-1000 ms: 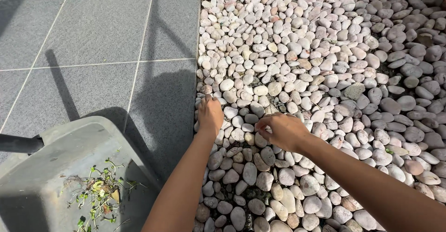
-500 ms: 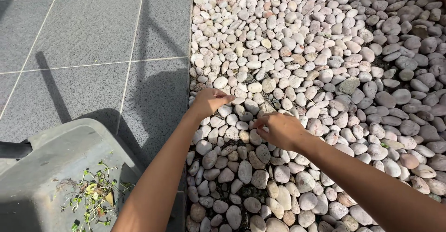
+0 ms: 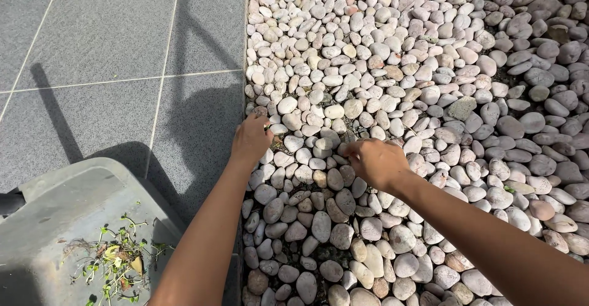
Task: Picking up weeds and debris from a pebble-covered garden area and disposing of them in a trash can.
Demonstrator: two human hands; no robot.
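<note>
At the near left corner stands a grey dustpan [image 3: 67,220], and a small heap of pulled green weeds [image 3: 113,263] with some dry leaves lies on it. Beside it, to the right, begins the bed of pale round pebbles [image 3: 429,67], which fills the right part of the scene up to the far edge; grey paving tiles [image 3: 110,54] cover the far left.

Both forearms reach from the near edge over the pebbles. The left hand [image 3: 250,139] rests at the left border of the bed, just beside the tiles, with its fingers curled down among the stones; whether it pinches something cannot be told, because the fingertips are hidden. The right hand [image 3: 375,162] is a little to the right, closed narrowly, thumb and fingers pressed together low between the pebbles (perhaps on a thin stem, but nothing green shows there).

As a judgement, the step in hand is picking weeds out of the gaps. The next move would call for a firm pinch low at the root and a straight pull, then carrying the piece to the dustpan at the near left.
</note>
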